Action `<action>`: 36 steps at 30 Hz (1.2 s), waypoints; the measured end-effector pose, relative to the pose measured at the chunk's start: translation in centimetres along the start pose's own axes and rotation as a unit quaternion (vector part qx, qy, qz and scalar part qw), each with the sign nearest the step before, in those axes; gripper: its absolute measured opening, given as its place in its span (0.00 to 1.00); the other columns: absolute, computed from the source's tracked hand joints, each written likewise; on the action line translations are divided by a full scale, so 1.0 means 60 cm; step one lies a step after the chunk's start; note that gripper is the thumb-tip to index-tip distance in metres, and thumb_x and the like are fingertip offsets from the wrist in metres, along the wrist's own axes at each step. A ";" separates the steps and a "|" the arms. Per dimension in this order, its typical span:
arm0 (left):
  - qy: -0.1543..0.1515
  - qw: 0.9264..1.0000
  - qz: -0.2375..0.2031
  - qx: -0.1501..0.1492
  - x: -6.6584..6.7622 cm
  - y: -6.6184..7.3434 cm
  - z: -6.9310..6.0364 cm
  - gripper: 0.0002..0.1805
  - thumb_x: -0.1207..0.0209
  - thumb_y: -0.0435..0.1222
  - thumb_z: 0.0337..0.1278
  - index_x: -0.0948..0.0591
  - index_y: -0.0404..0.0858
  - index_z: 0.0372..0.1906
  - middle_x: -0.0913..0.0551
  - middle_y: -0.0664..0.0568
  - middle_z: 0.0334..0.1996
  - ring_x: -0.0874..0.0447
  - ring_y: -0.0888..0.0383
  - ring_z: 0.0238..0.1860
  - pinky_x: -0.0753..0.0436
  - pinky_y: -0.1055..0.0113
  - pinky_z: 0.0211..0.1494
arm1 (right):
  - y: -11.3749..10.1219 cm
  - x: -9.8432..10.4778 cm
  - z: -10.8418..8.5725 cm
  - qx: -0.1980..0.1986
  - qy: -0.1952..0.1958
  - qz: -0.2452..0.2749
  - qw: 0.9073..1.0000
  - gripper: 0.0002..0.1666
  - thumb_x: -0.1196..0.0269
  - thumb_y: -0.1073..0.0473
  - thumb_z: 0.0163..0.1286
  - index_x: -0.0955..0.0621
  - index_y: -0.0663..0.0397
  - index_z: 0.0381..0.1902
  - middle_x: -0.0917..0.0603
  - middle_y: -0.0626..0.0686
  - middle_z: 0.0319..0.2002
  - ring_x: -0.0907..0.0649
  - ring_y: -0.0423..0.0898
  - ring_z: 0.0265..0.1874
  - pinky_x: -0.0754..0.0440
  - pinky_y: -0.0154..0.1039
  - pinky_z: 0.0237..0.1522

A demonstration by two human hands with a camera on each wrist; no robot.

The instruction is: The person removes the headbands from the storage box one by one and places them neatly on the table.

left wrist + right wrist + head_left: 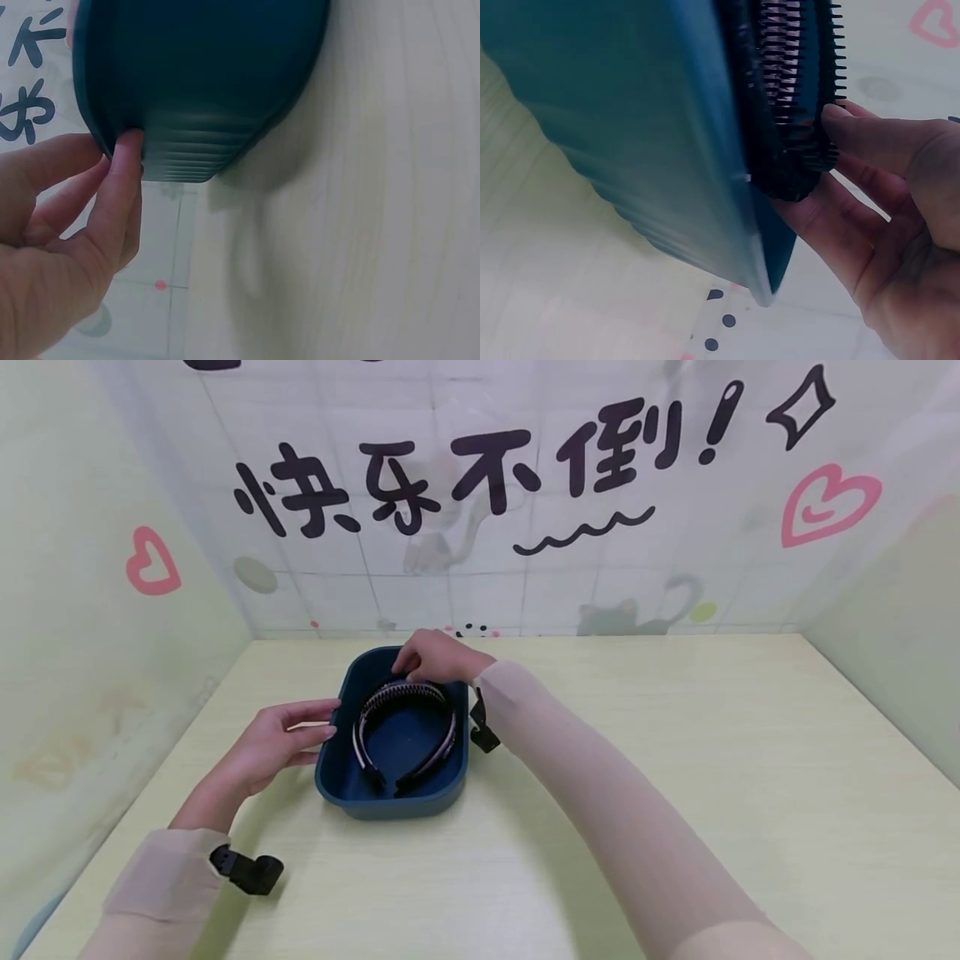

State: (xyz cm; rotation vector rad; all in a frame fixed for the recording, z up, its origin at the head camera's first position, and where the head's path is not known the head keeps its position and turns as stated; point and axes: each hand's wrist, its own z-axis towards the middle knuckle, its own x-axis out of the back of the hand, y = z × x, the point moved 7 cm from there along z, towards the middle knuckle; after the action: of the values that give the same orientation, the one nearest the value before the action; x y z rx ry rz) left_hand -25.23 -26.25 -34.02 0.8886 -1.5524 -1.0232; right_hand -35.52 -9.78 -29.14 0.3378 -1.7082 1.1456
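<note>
A dark blue plastic bin [393, 810] stands on the table, with toothed headbands [360, 739] lying nested in it, their ends toward the near side. At the bin's left rim, my left hand [273, 745] holds the edge; in the left wrist view its fingertips pinch the rim beside the ribbed wall. My right hand [438, 657] reaches in over the far rim. In the right wrist view, its thumb and fingers grip the curved top of the dark headbands [799, 161], teeth showing. How many headbands it holds is hidden.
The pale wood-grain table [675, 777] extends to the right and front of the bin. Behind it hangs a white backdrop [480, 577] with black characters and cartoon prints. Dark wrist straps [251, 872] sit on both sleeves.
</note>
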 end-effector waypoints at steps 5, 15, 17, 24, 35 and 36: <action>0.002 1.000 -0.002 -0.001 -0.004 0.001 0.000 0.32 0.44 0.37 0.61 0.39 0.28 0.66 0.37 0.34 0.59 0.24 0.70 0.42 0.20 0.66 0.43 | -0.002 0.008 -0.005 0.002 0.006 0.010 1.000 0.17 0.41 0.69 0.64 0.21 0.60 0.51 0.19 0.53 0.48 0.21 0.42 0.47 0.26 0.27 0.46; 0.002 1.000 0.004 0.001 -0.005 0.004 -0.003 0.31 0.45 0.35 0.62 0.40 0.28 0.66 0.37 0.32 0.59 0.24 0.70 0.42 0.20 0.67 0.42 | -0.013 0.032 -0.010 0.016 0.011 -0.021 1.000 0.16 0.41 0.68 0.64 0.20 0.58 0.50 0.19 0.53 0.47 0.21 0.41 0.46 0.27 0.28 0.47; 0.002 1.000 0.004 0.001 -0.005 0.004 -0.003 0.31 0.45 0.35 0.62 0.40 0.28 0.66 0.37 0.32 0.59 0.24 0.70 0.42 0.20 0.67 0.42 | -0.013 0.037 -0.014 0.017 0.011 -0.019 1.000 0.16 0.41 0.68 0.64 0.20 0.59 0.50 0.19 0.53 0.47 0.21 0.42 0.46 0.27 0.28 0.47; 0.000 1.000 0.002 -0.010 -0.006 0.009 -0.001 0.31 0.45 0.35 0.62 0.40 0.27 0.66 0.38 0.32 0.59 0.24 0.70 0.42 0.20 0.66 0.42 | -0.007 0.054 -0.030 0.019 0.015 -0.017 1.000 0.16 0.41 0.69 0.63 0.19 0.59 0.49 0.18 0.53 0.46 0.21 0.41 0.45 0.27 0.29 0.48; 0.001 1.000 -0.006 -0.003 -0.006 0.003 0.001 0.31 0.45 0.35 0.62 0.40 0.28 0.66 0.38 0.33 0.61 0.25 0.71 0.42 0.20 0.66 0.43 | 0.013 0.069 -0.053 0.022 0.021 -0.027 0.999 0.16 0.40 0.69 0.62 0.19 0.60 0.49 0.18 0.54 0.46 0.20 0.43 0.45 0.27 0.31 0.48; 0.002 1.000 -0.006 -0.003 -0.006 0.003 0.001 0.31 0.45 0.34 0.62 0.40 0.28 0.66 0.38 0.33 0.61 0.24 0.71 0.42 0.20 0.66 0.43 | 0.015 0.070 -0.055 0.021 0.022 -0.030 0.999 0.16 0.40 0.69 0.62 0.19 0.60 0.48 0.18 0.53 0.46 0.20 0.43 0.45 0.26 0.31 0.48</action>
State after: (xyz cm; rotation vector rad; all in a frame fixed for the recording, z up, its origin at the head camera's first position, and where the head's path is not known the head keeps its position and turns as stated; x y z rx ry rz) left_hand -25.20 -25.83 -33.98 0.8961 -1.5416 -1.0345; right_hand -36.09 -5.44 -25.92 0.3851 -1.6266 1.1393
